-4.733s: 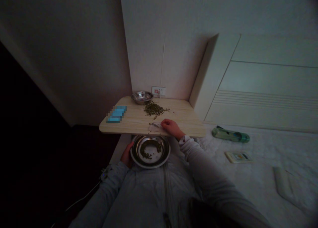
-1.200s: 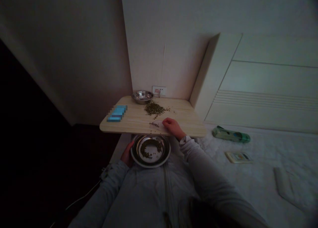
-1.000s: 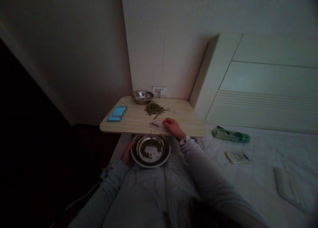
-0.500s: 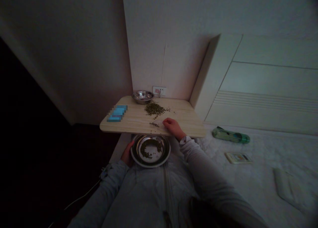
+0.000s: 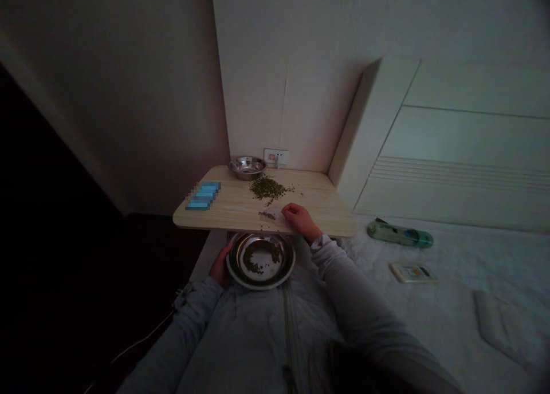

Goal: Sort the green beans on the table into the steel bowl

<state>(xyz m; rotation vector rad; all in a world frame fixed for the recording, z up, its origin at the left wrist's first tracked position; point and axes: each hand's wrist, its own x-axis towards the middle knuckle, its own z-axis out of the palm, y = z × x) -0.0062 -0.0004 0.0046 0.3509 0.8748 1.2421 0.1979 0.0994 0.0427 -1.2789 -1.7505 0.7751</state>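
Fingers [image 5: 290, 213] curled, pale scrap [image 5: 273, 213] beside, material unclear

Two bare hands, the left [image 5: 220, 266] and the right [image 5: 302, 221]. Two steel bowls: a smaller one [image 5: 247, 167] on one wooden table [image 5: 309, 202], a larger one [image 5: 289, 262] below its edge. Two heaps of small green beans, one on the tabletop [image 5: 266, 188], one in the larger bowl [image 5: 258, 253], the beans apparently too many to count in the dim light. Also one blue rectangular object [image 5: 203, 196], one wall socket [image 5: 275, 157] and one white cable [image 5: 141, 337]. On one bed [image 5: 455, 256] lie one green case [image 5: 399, 234], one pale packet [image 5: 412, 272] and one folded white cloth [image 5: 494, 322].
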